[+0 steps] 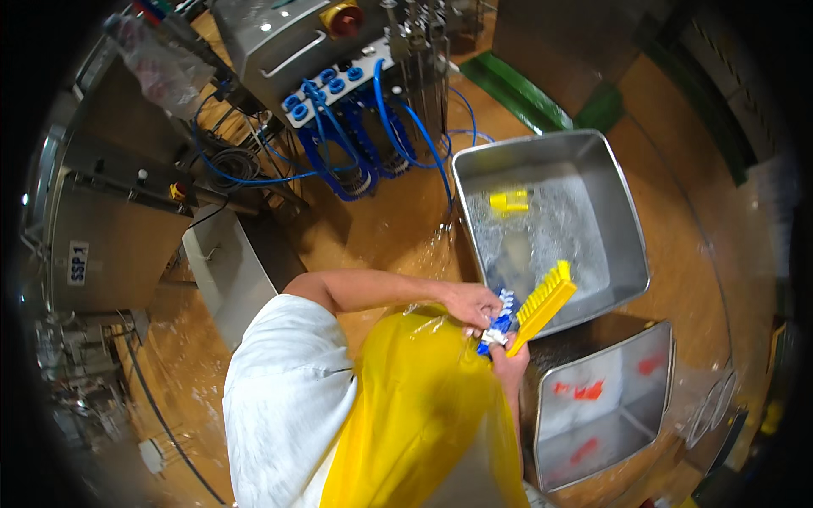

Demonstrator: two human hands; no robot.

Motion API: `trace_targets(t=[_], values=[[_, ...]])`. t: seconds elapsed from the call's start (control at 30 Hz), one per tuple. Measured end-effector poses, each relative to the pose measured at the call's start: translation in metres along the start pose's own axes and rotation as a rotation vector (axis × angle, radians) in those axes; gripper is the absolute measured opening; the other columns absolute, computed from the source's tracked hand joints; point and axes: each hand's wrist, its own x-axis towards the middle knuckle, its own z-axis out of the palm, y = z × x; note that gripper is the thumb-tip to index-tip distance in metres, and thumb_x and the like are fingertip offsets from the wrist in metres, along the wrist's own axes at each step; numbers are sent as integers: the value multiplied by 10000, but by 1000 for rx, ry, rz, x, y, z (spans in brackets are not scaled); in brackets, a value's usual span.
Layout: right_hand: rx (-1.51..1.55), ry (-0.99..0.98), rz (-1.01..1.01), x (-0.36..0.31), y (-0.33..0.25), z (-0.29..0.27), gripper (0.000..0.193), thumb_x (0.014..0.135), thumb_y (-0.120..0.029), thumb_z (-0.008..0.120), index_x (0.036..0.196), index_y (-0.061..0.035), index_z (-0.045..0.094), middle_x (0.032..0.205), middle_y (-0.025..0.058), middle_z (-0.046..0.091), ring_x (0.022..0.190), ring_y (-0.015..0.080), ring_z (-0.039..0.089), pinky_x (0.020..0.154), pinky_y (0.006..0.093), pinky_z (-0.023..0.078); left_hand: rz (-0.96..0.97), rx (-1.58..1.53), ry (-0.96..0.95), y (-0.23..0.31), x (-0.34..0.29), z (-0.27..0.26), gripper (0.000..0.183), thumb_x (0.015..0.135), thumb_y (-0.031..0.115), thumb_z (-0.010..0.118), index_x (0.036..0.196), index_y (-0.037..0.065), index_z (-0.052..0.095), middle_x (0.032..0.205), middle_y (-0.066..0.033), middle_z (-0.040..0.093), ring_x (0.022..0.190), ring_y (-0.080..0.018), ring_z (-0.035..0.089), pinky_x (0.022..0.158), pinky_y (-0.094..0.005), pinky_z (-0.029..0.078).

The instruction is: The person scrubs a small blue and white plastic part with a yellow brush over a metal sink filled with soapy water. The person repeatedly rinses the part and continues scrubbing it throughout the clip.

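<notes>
The left hand [474,305] pinches a blue-and-white, toothed plastic part [500,324] beside the rectangular grey steel tub [624,258]; the right hand [510,364] grips a yellow plastic brush [544,305]. Firm bracing should steady the part.

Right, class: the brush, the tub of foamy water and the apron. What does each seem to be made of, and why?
Brush: probably hard plastic, one bright, even yellow throughout.
Tub: looks like steel, smooth grey with a soft sheen and pale highlights along its edges.
Apron: perhaps plastic or coated cloth, smooth yellow with slight shine; which one, I can't tell.
</notes>
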Motion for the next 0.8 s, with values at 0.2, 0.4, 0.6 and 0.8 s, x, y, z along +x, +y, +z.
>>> trace_targets(t=[0.2, 0.4, 0.6, 0.8], values=[[-80, -36, 16, 23, -34, 12, 291, 807, 41, 691, 889, -92, 445, 884, -20, 431, 797, 94, 434, 746, 247, 406, 58, 75, 7, 2, 2, -18, 96, 961, 68, 575, 904, 12, 523, 765, -106, 700, 616, -147, 671, 576, -307, 559], [-88, 28, 41, 28, -35, 1, 282, 820, 38, 692, 888, -93, 452, 868, -35, 405, 775, 90, 425, 733, 241, 399, 233, 351, 129, -2, 6, -39, 211, 936, 103, 604, 1107, -20, 598, 884, -155, 717, 758, -211, 709, 684, -365, 574], [146, 123, 75, 35, -21, -34, 307, 815, 73, 667, 871, -130, 442, 853, -52, 386, 754, 59, 432, 696, 218, 399, 329, 909, 640, 104, -66, -96, 370, 941, 253, 700, 1224, 21, 646, 1129, -199, 679, 1042, -382, 662, 910, -472, 536], [243, 179, 73, 46, -37, -41, 329, 813, 95, 629, 834, -140, 400, 823, -50, 397, 729, 55, 432, 680, 224, 407, 251, 1272, 1342, 238, -206, -187, 281, 947, 255, 713, 1150, 62, 691, 1082, -133, 688, 972, -305, 683, 869, -412, 551]])
